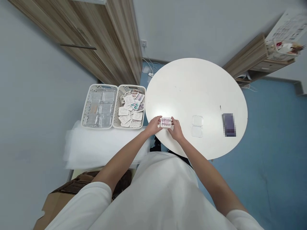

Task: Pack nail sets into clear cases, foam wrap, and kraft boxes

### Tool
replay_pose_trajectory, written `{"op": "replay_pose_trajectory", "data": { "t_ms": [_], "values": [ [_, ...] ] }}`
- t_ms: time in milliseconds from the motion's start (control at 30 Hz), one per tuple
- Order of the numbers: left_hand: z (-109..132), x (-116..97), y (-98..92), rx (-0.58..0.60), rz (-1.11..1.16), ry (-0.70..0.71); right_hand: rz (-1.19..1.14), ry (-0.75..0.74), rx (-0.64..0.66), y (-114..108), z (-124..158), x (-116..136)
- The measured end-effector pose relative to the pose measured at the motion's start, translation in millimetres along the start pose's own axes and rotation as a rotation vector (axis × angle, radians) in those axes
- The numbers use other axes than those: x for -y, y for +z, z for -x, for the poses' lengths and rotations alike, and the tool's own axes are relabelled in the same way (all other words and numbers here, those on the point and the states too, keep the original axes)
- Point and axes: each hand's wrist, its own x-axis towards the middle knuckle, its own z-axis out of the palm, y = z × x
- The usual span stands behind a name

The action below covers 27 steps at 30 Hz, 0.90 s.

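Note:
Between both hands is a small white card of what look like press-on nails [166,122], pinkish-purple pieces set in two rows. My left hand [154,125] pinches its left edge with closed fingers. On the opposite edge, my right hand [176,128] grips it between thumb and fingers. The card is face up over the near left part of the white round table [192,86]. To the right of my right hand, a clear plastic case [197,126] lies opened flat, lid and base one above the other.
Left of the table stand a white basket of similar cards [130,108], several face down, and a white basket of clear cases [99,107]. A blurred dark purple object [229,124] lies at the table's right. White sheeting [107,147] and a cardboard box [54,204] are at lower left.

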Motion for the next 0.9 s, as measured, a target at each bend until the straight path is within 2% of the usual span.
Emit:
{"op": "replay_pose_trajectory", "data": {
  "t_ms": [233,467,700,900],
  "values": [
    [8.0,-45.8,31.6,0.1,0.039,0.128,-0.034,-0.011,-0.029,-46.8,54.2,-30.1],
    [11.2,-87.9,75.3,0.221,0.007,0.123,-0.055,0.027,0.016,-88.3,99.8,-74.1],
    [-4.7,-123.0,110.7,0.177,-0.162,0.132,-0.016,-0.003,0.067,-129.8,100.4,-112.9],
    [-19.5,-136.1,136.4,0.11,-0.318,0.04,0.144,-0.067,0.094,-146.8,83.0,-142.8]
  ]
}}
